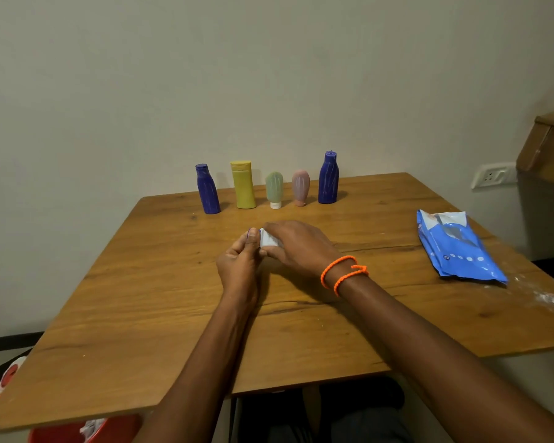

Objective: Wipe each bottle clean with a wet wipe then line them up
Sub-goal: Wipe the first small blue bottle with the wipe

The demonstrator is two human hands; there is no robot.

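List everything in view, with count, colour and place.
tall bottles: 2, dark blue, ends of the row at the table's far edge
bottle: 1, yellow, second from left
squeeze tubes: 2, green and pink, cap down, middle of row
wipe pack: 1, blue, table's right side
wet wipe: 1, white, between the hands
table: 1, brown wood
wall socket: 1, white, right wall
bracelet: 1, orange, right wrist
hands: 2, mid-table, both gripping the wipe

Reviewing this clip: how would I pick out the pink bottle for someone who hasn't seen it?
Look at the row of five bottles along the far edge of the wooden table, by the wall. The pink bottle is fourth from the left, between the green bottle and the taller blue bottle; it alone is pink.
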